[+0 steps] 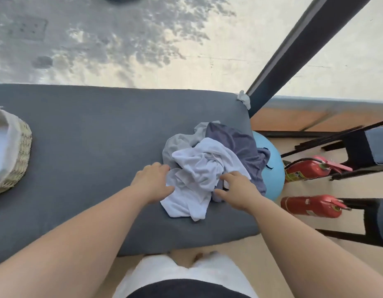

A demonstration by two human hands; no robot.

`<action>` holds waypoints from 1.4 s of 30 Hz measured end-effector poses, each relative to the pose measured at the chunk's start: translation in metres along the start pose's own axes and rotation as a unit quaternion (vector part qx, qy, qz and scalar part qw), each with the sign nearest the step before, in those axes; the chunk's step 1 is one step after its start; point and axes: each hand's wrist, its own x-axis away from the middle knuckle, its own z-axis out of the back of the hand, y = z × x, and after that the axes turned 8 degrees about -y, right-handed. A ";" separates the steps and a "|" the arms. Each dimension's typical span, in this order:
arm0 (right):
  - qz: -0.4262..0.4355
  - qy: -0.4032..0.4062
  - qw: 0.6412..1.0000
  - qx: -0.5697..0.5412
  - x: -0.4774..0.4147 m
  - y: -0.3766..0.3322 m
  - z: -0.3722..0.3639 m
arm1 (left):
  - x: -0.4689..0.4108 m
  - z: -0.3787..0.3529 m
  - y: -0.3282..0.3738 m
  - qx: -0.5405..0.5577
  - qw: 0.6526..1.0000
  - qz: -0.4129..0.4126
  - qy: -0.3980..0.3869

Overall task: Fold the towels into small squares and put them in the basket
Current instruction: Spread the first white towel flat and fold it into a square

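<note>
White towel point(199, 168), crumpled, lies under both hands on top of a loose heap. Left hand point(153, 179) sits palm down at the towel's left edge, thumb spread over the cloth and fingers bent down against a fold; whether those fingers have hold of any cloth cannot be told. Right hand point(238, 190) rests palm down on the heap's near right side, forefinger and thumb straight and set apart, with a dark strip of cloth showing between them; nothing is seen pinched.

Heap composition: the white towel uppermost, a pale grey towel point(177, 145) beneath it to the far left, a dark blue towel point(235, 147) beneath it to the right, hanging partly over the table's right end. None is folded.

Heap location: right end of a dark grey padded table point(79, 136). Woven basket point(21, 151) with a pale cloth lining stands at the table's left end, well apart from the heap, partly out of frame.

Surroundings: a small pale rag point(243, 98) at the table's far right corner, beside a black slanting post point(304, 46). A light blue ball point(272, 164) sits on the floor just beside the table end. Two red fire extinguishers point(308, 205) lie near black chair frames point(358, 147) further right.
</note>
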 end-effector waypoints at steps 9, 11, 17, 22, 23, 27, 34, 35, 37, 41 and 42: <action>-0.005 -0.024 0.999 0.039 -0.100 -0.017 0.034 | -0.107 0.030 0.005 0.092 0.994 0.007 -0.061; -0.010 -0.044 0.996 0.071 -0.115 -0.012 0.032 | -0.119 0.026 0.008 0.149 0.985 0.026 -0.083; 0.001 -0.087 0.992 0.086 -0.134 0.008 0.030 | -0.128 0.010 0.025 0.282 0.955 0.087 -0.043; 0.036 -0.025 0.997 -0.071 -0.112 0.019 0.037 | -0.100 0.017 0.040 0.375 0.923 0.086 0.018; 0.036 -0.005 0.993 -0.116 -0.102 0.021 0.040 | -0.092 0.021 0.043 0.390 0.917 0.082 0.034; 0.086 0.047 0.976 -0.197 -0.067 0.039 0.049 | -0.056 0.038 0.055 0.403 0.911 0.049 0.078; 0.143 0.083 0.985 -0.055 -0.032 0.065 0.054 | 0.003 0.044 0.069 0.365 0.930 0.002 0.037; 0.146 0.062 0.987 -0.034 -0.026 0.066 0.055 | 0.013 0.046 0.069 0.366 0.931 0.000 0.011; 0.152 -0.018 0.988 -0.001 -0.011 0.065 0.058 | 0.032 0.054 0.064 0.358 0.929 0.003 -0.089; 0.174 -0.134 0.975 0.020 0.011 0.064 0.049 | 0.054 0.055 0.043 0.294 0.929 0.040 -0.219; 0.172 -0.132 0.976 0.015 0.009 0.063 0.043 | 0.053 0.050 0.039 0.257 0.946 0.051 -0.191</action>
